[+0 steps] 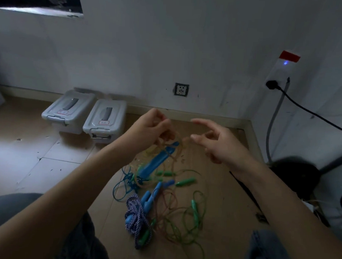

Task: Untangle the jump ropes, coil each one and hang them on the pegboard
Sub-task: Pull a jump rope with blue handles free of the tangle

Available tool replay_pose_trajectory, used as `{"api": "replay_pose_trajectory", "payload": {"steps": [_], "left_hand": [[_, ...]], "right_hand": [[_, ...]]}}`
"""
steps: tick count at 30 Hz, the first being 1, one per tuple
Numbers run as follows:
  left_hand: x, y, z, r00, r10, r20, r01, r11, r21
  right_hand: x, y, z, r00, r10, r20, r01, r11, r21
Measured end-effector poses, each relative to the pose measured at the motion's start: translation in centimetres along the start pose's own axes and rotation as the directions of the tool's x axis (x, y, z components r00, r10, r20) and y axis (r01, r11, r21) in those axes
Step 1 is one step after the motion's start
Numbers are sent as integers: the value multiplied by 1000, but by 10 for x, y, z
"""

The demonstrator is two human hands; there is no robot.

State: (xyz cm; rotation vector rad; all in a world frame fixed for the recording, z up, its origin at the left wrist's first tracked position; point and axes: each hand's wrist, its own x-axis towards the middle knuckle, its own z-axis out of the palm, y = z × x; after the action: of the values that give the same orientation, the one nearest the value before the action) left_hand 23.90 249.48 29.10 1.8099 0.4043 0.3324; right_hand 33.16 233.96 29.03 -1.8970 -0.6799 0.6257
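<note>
A tangle of jump ropes (162, 193) lies on brown cardboard between my knees: thin green cords with green handles (185, 181), blue handles (154, 164), a blue cord and a purple-and-white braided rope (138, 217). My left hand (153, 128) is raised above the pile, its curled fingers gripping loops of a pale tan cord (177, 141) that hangs down into the tangle. To its right, my right hand (219, 144) pinches the same cord between thumb and a bent finger, its index finger stretched out. No pegboard is in view.
Two grey lidded plastic boxes (104, 121) stand on the floor by the wall at the left. A wall socket (181, 89) sits low on the wall. A black cable (311, 114) runs from a white power unit at the right. Something dark and round (295, 173) lies in the right corner.
</note>
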Motion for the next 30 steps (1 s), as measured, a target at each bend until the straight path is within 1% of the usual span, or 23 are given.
{"api": "replay_pose_trajectory", "payload": {"steps": [2,3,5,6,9,10,11,12,13,14,16,18,19,20,22,23,24,25,26,27,28,29,30], "left_hand": [[-2,3,0,998,-34,57,40,993,-108],[-3,4,0,994,-42,97,55,989,-136],[-5,4,3,986,-55,157,75,989,-127],[-5,2,5,985,-61,161,79,991,-112],[-3,-5,8,989,-77,128,83,996,-43],[-1,-6,8,984,-103,145,107,994,-23],[0,-9,9,975,-135,178,135,991,15],[1,-11,10,962,-163,220,146,985,93],[2,-15,11,947,-182,264,124,967,220],[2,-19,12,932,-200,303,80,927,365],[2,-26,12,915,-231,331,-19,794,607],[5,-34,10,919,-252,304,-46,698,715],[5,-35,9,925,-246,290,-45,688,724],[5,-36,8,929,-230,289,-47,703,710],[7,-42,3,912,-222,345,-89,713,696],[6,-46,0,900,-241,362,-105,688,719],[5,-48,-3,894,-265,362,-104,662,742],[4,-50,-6,895,-278,349,-81,669,739],[4,-50,-9,898,-285,336,-25,729,684],[3,-46,-10,904,-282,321,61,828,557],[3,-39,-11,913,-272,303,149,916,372],[4,-32,-11,919,-270,287,231,959,162],[5,-27,-11,923,-261,283,280,960,-25]], "right_hand": [[-2,-2,4,998,-46,42,46,999,10],[-2,-3,6,998,-53,35,54,998,-25],[0,-2,8,997,-73,7,73,990,-120],[1,0,8,997,-75,19,77,988,-133],[2,0,7,996,-29,83,33,998,-52],[2,0,5,998,-20,62,24,997,-74],[3,1,3,1000,-29,-5,28,989,-149],[6,2,1,992,-71,-105,43,967,-249],[7,4,-2,969,-133,-206,61,946,-320],[8,4,-2,942,-190,-278,90,938,-336],[8,5,0,906,-266,-328,175,943,-282],[8,4,3,889,-294,-352,241,952,-187],[8,3,2,878,-286,-383,265,958,-107],[9,1,-1,863,-267,-429,288,958,-16],[12,1,-11,818,-183,-545,322,932,170],[13,1,-19,800,-128,-586,321,917,238],[14,2,-25,803,-86,-590,296,917,268],[15,2,-28,832,-67,-551,242,937,251],[14,4,-28,883,-69,-465,162,973,164],[12,7,-26,940,-67,-335,68,998,-9],[11,10,-22,982,-38,-184,-10,968,-250],[9,12,-17,998,24,-50,-45,874,-484],[6,13,-12,996,80,36,-37,755,-654]]}}
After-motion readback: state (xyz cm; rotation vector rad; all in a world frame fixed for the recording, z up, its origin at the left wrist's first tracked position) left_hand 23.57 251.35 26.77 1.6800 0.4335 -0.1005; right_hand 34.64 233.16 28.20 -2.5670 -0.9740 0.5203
